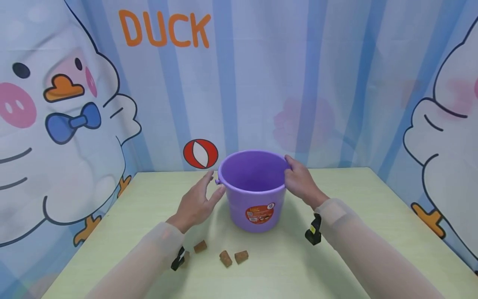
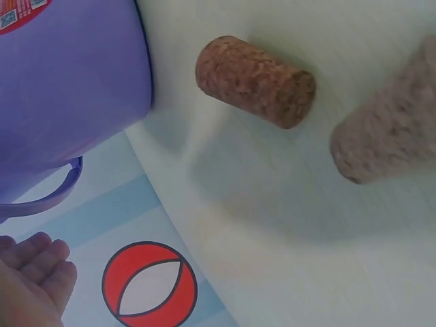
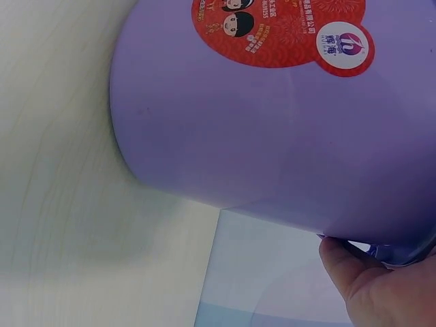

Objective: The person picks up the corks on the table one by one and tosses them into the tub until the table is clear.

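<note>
A purple plastic bucket (image 1: 237,207) with a red label (image 1: 259,213) stands upright at the back of the table, its inside seen only in part. My right hand (image 1: 303,180) grips the bucket's right rim, thumb on the outside in the right wrist view. Beside the left rim, my left hand (image 1: 196,203) is held with its fingers extended and thumb apart, holding nothing. Its fingers are near the bucket's handle (image 2: 54,197) in the left wrist view. Several cork stoppers (image 1: 225,258) lie in front of the bucket, one partly hidden by the left wrist strap.
The pale table (image 1: 284,270) ends at a blue and white striped curtain (image 1: 254,83) printed with ducks and a red ball (image 1: 200,153). Black devices (image 1: 313,230) hang from both wrists.
</note>
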`<action>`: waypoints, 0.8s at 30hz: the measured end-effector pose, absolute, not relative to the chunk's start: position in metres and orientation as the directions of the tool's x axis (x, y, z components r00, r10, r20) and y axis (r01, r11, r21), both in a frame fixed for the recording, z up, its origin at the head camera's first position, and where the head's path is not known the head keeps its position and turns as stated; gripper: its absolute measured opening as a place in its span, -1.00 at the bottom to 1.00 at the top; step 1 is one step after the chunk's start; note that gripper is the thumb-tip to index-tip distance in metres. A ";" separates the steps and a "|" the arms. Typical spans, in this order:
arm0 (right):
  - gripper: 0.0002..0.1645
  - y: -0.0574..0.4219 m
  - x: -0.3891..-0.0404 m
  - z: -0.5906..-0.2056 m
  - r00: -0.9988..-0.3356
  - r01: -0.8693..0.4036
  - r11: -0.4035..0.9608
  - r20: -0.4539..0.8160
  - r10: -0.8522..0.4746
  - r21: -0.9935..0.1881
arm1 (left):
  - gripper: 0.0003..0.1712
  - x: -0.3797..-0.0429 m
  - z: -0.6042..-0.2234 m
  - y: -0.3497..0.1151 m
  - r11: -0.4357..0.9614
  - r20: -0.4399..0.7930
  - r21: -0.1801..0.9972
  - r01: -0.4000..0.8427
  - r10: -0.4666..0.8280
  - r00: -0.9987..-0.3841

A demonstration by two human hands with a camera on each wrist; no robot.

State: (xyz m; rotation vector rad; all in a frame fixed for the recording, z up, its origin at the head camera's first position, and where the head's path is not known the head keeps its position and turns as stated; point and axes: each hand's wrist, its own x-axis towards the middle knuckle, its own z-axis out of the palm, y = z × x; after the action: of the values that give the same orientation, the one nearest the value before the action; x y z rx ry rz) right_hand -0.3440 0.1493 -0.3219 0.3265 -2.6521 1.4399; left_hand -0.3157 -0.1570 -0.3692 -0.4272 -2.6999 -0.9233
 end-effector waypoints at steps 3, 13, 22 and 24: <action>-0.25 0.149 -0.344 -0.322 -0.971 -0.240 0.527 0.199 -0.134 -0.815 | -0.01 -0.313 -0.370 -0.159 0.768 0.332 0.526 0.366 0.211 -0.920; -0.26 0.149 -0.344 -0.320 -0.971 -0.241 0.524 0.199 -0.136 -0.817 | -0.04 -0.305 -0.373 -0.166 0.812 0.292 0.473 0.342 0.221 -0.930; -0.26 0.150 -0.345 -0.321 -0.972 -0.236 0.517 0.191 -0.138 -0.823 | -0.07 -0.297 -0.374 -0.167 0.856 0.261 0.405 0.320 0.227 -0.938; -0.26 0.151 -0.345 -0.322 -0.972 -0.236 0.515 0.191 -0.139 -0.824 | -0.07 -0.295 -0.374 -0.168 0.859 0.256 0.396 0.325 0.236 -0.937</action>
State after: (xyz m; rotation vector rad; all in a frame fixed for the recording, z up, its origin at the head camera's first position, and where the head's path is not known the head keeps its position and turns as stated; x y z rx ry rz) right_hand -0.3447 0.1510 -0.3218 0.3291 -2.6457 1.4623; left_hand -0.2948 -0.1680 -0.3739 -0.4323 -2.8351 -0.6548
